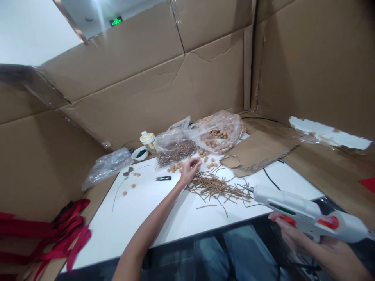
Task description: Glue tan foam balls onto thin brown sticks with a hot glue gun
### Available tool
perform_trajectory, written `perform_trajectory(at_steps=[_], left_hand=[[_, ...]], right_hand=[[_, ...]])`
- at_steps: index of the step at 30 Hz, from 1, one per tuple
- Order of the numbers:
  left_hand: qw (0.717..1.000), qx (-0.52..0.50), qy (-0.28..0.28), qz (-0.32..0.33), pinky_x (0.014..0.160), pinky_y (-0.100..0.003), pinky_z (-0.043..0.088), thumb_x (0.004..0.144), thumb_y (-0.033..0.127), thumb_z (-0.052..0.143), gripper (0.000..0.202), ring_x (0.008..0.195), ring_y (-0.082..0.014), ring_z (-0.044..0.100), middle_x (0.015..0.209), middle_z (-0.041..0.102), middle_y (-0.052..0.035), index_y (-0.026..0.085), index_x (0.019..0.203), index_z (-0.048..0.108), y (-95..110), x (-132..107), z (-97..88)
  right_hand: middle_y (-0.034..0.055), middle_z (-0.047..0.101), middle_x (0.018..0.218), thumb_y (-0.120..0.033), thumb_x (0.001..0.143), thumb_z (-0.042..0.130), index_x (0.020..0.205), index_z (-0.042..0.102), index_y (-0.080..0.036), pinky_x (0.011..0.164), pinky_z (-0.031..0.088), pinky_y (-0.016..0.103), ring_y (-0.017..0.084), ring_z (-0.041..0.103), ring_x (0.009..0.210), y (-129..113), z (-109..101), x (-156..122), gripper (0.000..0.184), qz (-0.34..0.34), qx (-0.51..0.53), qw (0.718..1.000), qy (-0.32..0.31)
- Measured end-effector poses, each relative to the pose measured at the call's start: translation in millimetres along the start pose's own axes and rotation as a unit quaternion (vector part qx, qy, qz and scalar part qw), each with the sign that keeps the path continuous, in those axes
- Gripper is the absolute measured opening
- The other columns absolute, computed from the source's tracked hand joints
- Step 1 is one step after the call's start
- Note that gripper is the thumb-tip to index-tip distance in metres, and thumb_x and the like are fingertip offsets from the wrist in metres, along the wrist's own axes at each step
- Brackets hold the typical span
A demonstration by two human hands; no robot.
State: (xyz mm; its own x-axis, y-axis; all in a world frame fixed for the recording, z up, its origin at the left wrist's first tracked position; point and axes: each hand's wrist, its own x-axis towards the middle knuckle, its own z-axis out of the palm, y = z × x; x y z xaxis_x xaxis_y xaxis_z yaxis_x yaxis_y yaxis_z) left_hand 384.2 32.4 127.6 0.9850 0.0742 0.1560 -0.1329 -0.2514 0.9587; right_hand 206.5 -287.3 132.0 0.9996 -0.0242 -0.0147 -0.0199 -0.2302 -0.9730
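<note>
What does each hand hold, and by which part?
Right hand: a glue gun, by its grip. Left hand: pinched fingertips, anything held too small to tell.

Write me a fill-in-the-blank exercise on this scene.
1. The hot glue gun sits in the person's ____ hand.
2. The left hand hangs over a tabletop coloured ____.
3. The clear plastic bag at the back holds round wooden ____.
4. The black thread snips lie on the ____ side of the left hand in this view.

Missing words: right; white; beads; left.
</note>
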Motion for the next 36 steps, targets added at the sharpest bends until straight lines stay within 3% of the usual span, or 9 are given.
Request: perform_trajectory(at_steps=[4,8,9,11,13,18,24,29,36], left_hand=[[0.984,-0.169,0.031,-0.047,0.068,-0.022,0.048,0.076,0.037,0.07,0.026,0.069,-0.0108,0.059,0.078,0.063,-0.0034,0.014,0.083,0.061,41,-6,0.9],[0.956,-0.279,0.0,-0.095,0.064,-0.017,0.049,0.082,0.029,0.065,0.017,0.068,-0.0077,0.061,0.078,0.061,-0.0041,0.014,0.08,0.057,87,-38,9.8],[0.943,-0.312,-0.012,-0.113,0.062,-0.015,0.05,0.083,0.025,0.064,0.014,0.067,-0.0071,0.061,0.078,0.061,-0.0038,0.014,0.08,0.057,97,-48,14.0],[0.889,-0.425,-0.036,-0.166,0.061,-0.014,0.051,0.081,0.017,0.066,0.01,0.066,-0.0073,0.062,0.076,0.062,-0.0033,0.013,0.08,0.058,113,-66,23.6],[0.863,-0.468,-0.042,-0.184,0.06,-0.014,0.052,0.079,0.014,0.069,0.01,0.065,-0.0083,0.063,0.074,0.063,-0.0031,0.012,0.079,0.06,123,-81,33.2],[0.876,-0.446,-0.031,-0.18,0.058,-0.014,0.052,0.07,0.018,0.079,0.021,0.061,-0.0083,0.063,0.071,0.065,-0.003,0.009,0.081,0.064,129,-105,49.7],[0.874,-0.455,0.019,-0.172,0.066,-0.017,0.052,0.062,0.019,0.085,0.026,0.064,-0.0067,0.062,0.076,0.065,0.0001,0.011,0.078,0.065,129,-123,56.1],[0.898,-0.42,0.017,-0.13,0.067,-0.02,0.051,0.064,0.023,0.084,0.026,0.067,-0.0092,0.063,0.078,0.066,-0.0004,0.013,0.08,0.067,128,-129,55.9],[0.899,-0.422,0.013,-0.111,0.063,-0.018,0.05,0.055,0.024,0.089,0.031,0.062,-0.0077,0.062,0.073,0.068,0.0001,0.014,0.077,0.07,125,-130,55.1]], right_hand=[[0.0,0.052,0.046,-0.056,0.074,0.062,0.059,0.063,-0.021,0.059,0.054,0.027,0.016,0.054,0.048,-10,4,7,0.038,0.029,0.043,0.999,-0.006],[0.0,0.056,0.052,-0.048,0.075,0.068,0.073,0.066,-0.019,0.055,0.051,0.027,0.016,0.055,0.051,-34,17,27,0.029,0.006,0.151,0.988,-0.019],[-0.0003,0.058,0.054,-0.044,0.074,0.07,0.077,0.065,-0.019,0.056,0.051,0.026,0.015,0.055,0.052,-41,22,33,0.026,-0.009,0.187,0.982,-0.016],[-0.0021,0.059,0.058,-0.039,0.074,0.073,0.086,0.063,-0.02,0.056,0.05,0.023,0.012,0.055,0.053,-56,36,43,0.025,-0.038,0.257,0.966,0.007],[-0.0038,0.061,0.064,-0.035,0.073,0.077,0.098,0.06,-0.022,0.055,0.049,0.021,0.011,0.055,0.056,-69,52,50,0.033,-0.056,0.301,0.952,0.02],[0.0013,0.068,0.092,-0.03,0.068,0.081,0.105,0.056,-0.023,0.072,0.054,0.03,0.015,0.063,0.072,-89,82,55,0.045,-0.128,0.243,0.961,0.029],[0.0021,0.068,0.088,-0.027,0.064,0.079,0.09,0.064,-0.021,0.087,0.053,0.038,0.021,0.068,0.085,-98,93,48,0.031,-0.157,0.197,0.963,0.096],[0.0004,0.069,0.083,-0.025,0.069,0.077,0.087,0.062,-0.021,0.083,0.054,0.034,0.017,0.067,0.079,-92,96,48,0.024,-0.17,0.233,0.952,0.1],[-0.0014,0.065,0.078,-0.029,0.071,0.077,0.106,0.053,-0.022,0.06,0.052,0.028,0.015,0.061,0.066,-90,97,47,0.043,-0.111,0.306,0.944,0.044]])
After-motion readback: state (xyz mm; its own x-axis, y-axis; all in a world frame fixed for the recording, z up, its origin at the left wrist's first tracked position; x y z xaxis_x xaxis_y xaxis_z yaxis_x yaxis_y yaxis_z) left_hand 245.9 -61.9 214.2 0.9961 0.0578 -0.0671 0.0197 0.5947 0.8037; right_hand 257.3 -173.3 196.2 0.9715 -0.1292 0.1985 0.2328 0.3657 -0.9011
